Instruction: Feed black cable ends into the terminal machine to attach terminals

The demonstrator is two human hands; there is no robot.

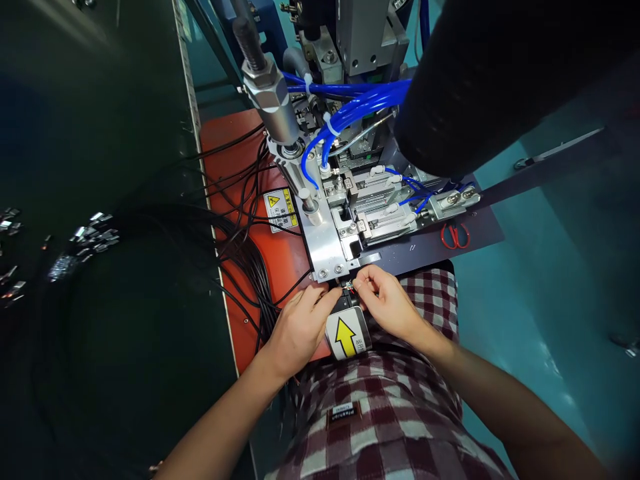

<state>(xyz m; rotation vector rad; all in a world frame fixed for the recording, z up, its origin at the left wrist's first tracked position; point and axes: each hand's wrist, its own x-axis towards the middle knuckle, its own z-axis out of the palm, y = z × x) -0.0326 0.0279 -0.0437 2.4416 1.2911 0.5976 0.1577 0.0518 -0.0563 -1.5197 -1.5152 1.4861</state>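
My left hand is closed in a pinch, palm down, just in front of the machine's metal plate. Between it and my right hand show thin coloured wires, which look like the stripped end of a cable. The fingertips of my right hand pinch these wires from the other side. Exactly how each finger grips is partly hidden. Below the fingertips lies a black fixture, and nearer to me is a white label with a yellow arrow.
A bundle of black cables crosses the orange-red base from the dark table, where shiny connectors lie. Pneumatic cylinders and blue hoses stand ahead. Red-handled scissors lie right. A black tube hangs above.
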